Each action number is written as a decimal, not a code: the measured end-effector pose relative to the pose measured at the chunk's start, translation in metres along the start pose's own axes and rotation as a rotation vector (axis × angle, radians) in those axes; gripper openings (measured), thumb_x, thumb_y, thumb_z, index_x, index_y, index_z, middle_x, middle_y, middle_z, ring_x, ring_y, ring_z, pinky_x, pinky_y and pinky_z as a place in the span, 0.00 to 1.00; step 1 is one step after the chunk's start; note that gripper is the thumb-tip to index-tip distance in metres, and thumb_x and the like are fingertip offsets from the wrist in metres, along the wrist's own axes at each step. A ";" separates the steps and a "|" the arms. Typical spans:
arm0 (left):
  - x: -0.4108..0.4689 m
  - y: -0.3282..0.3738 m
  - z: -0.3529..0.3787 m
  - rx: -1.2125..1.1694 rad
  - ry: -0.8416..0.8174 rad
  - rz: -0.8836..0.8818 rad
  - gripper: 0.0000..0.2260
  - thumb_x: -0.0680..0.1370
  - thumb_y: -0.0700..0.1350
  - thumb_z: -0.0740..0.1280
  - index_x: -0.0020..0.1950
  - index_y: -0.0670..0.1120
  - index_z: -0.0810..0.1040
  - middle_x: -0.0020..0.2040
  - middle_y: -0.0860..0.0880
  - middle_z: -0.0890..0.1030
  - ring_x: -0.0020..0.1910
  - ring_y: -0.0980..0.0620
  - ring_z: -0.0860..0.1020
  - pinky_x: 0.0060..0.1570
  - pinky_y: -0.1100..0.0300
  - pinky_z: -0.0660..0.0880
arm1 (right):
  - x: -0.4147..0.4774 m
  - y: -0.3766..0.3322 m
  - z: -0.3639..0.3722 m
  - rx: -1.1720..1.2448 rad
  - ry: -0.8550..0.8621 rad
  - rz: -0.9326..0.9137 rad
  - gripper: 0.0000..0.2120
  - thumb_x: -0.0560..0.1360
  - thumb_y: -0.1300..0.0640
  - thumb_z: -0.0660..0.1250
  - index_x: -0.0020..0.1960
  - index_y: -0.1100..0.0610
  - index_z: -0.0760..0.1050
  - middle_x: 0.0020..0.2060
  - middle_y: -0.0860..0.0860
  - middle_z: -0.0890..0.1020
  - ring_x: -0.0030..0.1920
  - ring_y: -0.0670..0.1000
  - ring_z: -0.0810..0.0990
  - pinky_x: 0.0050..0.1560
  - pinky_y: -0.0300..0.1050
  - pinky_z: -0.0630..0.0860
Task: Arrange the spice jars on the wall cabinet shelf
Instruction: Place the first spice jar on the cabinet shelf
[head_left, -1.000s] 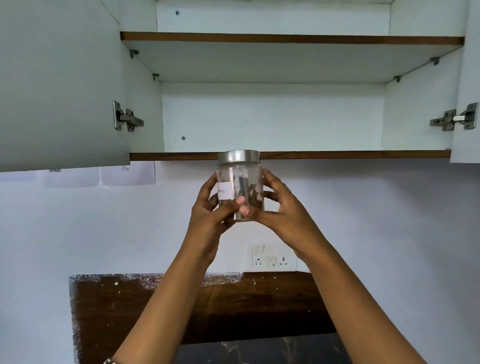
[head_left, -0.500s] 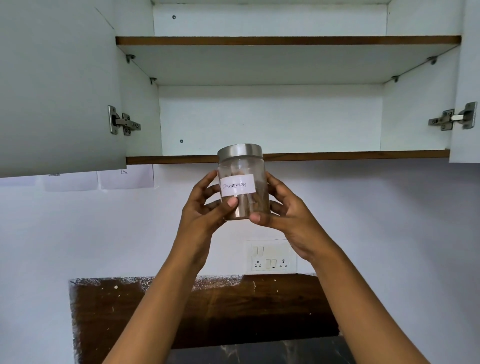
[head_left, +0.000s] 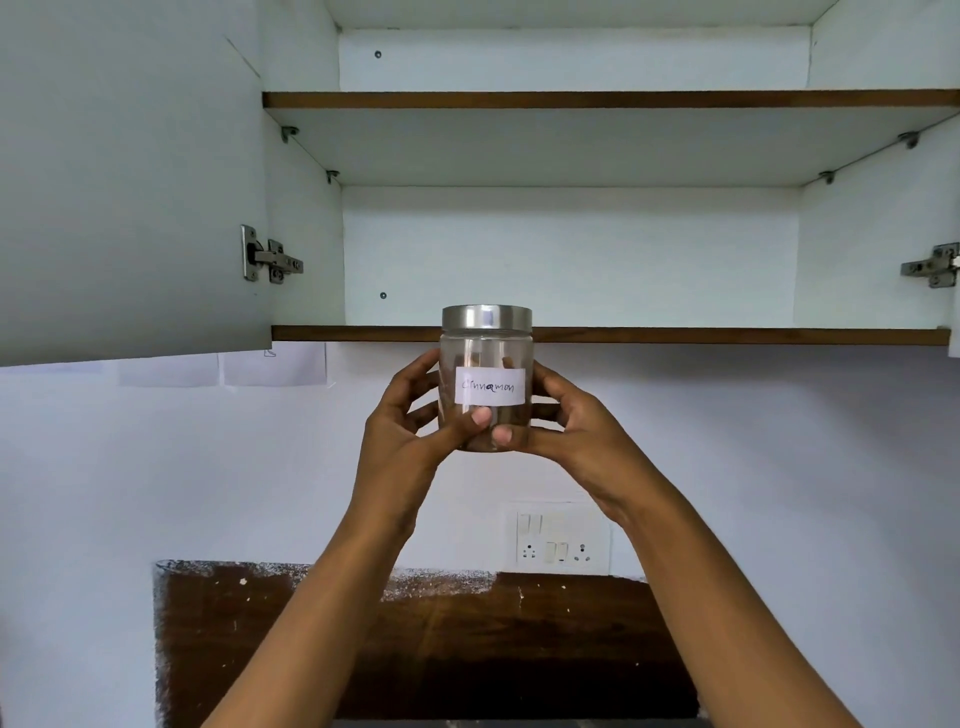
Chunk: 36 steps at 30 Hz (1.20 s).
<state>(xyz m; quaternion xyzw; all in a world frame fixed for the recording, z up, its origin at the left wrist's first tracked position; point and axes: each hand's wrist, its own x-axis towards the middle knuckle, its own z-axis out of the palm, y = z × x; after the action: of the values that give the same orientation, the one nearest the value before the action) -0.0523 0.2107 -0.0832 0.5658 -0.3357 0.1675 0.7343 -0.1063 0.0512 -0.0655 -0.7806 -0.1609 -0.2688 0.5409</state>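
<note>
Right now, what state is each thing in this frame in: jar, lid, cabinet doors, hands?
Cinnamon jar: upright, held in the air, not yet on the lower shelf, label facing the camera.
Steel lid: on the jar.
Left cabinet door: swung open.
Right cabinet door: open, only its edge in view.
Left hand: grips the jar's left side.
Right hand: grips the jar's right side.

On my feed I see a pale painted wall (head_left: 779, 441). A white switch-and-socket panel (head_left: 562, 540) is mounted on it, just above a dark brown wooden panel (head_left: 467, 649) whose top edge is speckled with white. Up at the left, pale paper sheets (head_left: 270, 369) lie flat against the wall.
</note>
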 end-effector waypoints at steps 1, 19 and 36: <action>0.004 0.002 -0.003 0.015 0.010 0.010 0.31 0.62 0.48 0.76 0.64 0.60 0.73 0.60 0.58 0.78 0.59 0.53 0.78 0.47 0.64 0.77 | 0.005 -0.001 0.002 0.018 -0.001 -0.004 0.30 0.67 0.55 0.75 0.64 0.38 0.68 0.57 0.42 0.79 0.57 0.42 0.77 0.51 0.35 0.74; 0.166 0.024 -0.084 0.235 0.162 -0.030 0.28 0.70 0.38 0.74 0.68 0.44 0.72 0.58 0.48 0.80 0.48 0.57 0.79 0.48 0.62 0.74 | 0.196 -0.032 0.080 -0.121 0.083 -0.022 0.33 0.64 0.60 0.77 0.67 0.57 0.70 0.61 0.51 0.77 0.57 0.53 0.78 0.52 0.42 0.72; 0.230 -0.012 -0.118 0.916 0.282 -0.043 0.16 0.74 0.42 0.69 0.60 0.40 0.75 0.57 0.41 0.79 0.55 0.42 0.78 0.51 0.52 0.76 | 0.270 -0.016 0.131 -0.237 0.126 0.196 0.18 0.70 0.66 0.70 0.59 0.67 0.74 0.48 0.60 0.78 0.54 0.59 0.78 0.58 0.51 0.75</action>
<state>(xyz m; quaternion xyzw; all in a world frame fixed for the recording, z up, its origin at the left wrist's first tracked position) 0.1562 0.2878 0.0497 0.8097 -0.1127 0.3583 0.4509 0.1342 0.1683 0.0711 -0.8326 -0.0169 -0.2801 0.4776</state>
